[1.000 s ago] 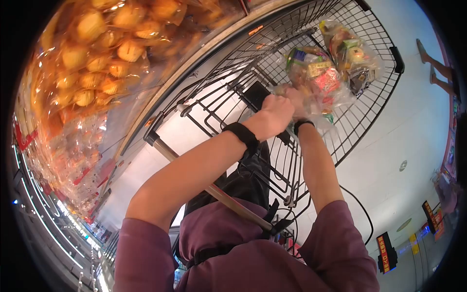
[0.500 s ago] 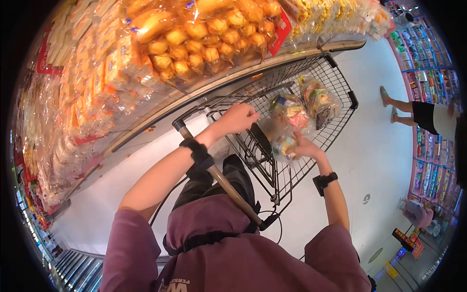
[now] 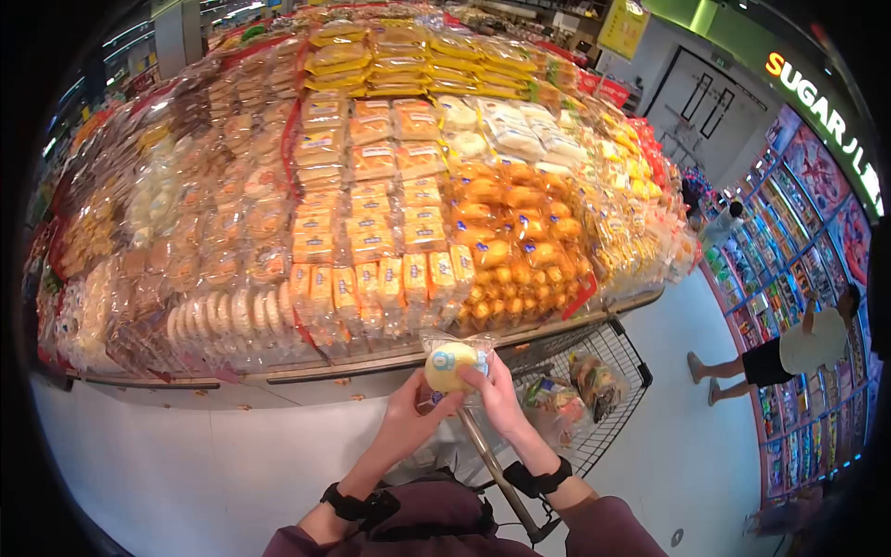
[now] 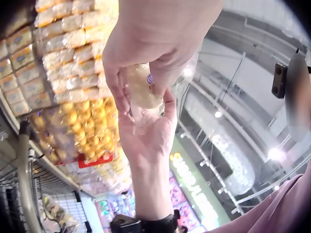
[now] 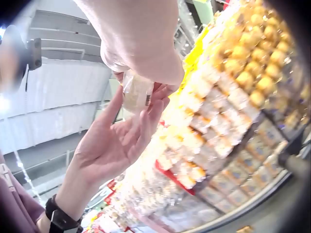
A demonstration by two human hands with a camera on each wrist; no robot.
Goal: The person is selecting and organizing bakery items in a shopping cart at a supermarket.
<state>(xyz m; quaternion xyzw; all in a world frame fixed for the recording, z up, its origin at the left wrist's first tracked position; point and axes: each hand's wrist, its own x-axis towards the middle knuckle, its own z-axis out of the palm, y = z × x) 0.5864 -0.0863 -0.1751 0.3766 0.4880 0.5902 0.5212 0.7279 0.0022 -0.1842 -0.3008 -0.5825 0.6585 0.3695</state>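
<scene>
A round, pale yellow packaged cake (image 3: 444, 369) in a clear wrapper with blue print is held up in front of the body in the head view. My left hand (image 3: 415, 415) grips it from the left and below. With thumb on its face, my right hand (image 3: 498, 397) pinches the other side. The left wrist view shows the cake (image 4: 144, 87) between both hands, the right palm (image 4: 151, 141) turned toward the camera. Fingers of the left hand (image 5: 109, 148) surround the wrapped cake (image 5: 136, 93) in the right wrist view.
A display heaped with packaged breads and cakes (image 3: 371, 232) fills the front. Its edge (image 3: 334, 369) lies just beyond my hands. Right of me stands a shopping cart (image 3: 624, 408) holding bagged goods (image 3: 554, 397), its handle (image 3: 484, 450) below my hands. A person (image 3: 807, 353) stands farther right by shelves.
The hands have come together from over the cart to in front of the body, with the round cake now between them. The view has lifted toward the display; the bagged goods remain in the cart.
</scene>
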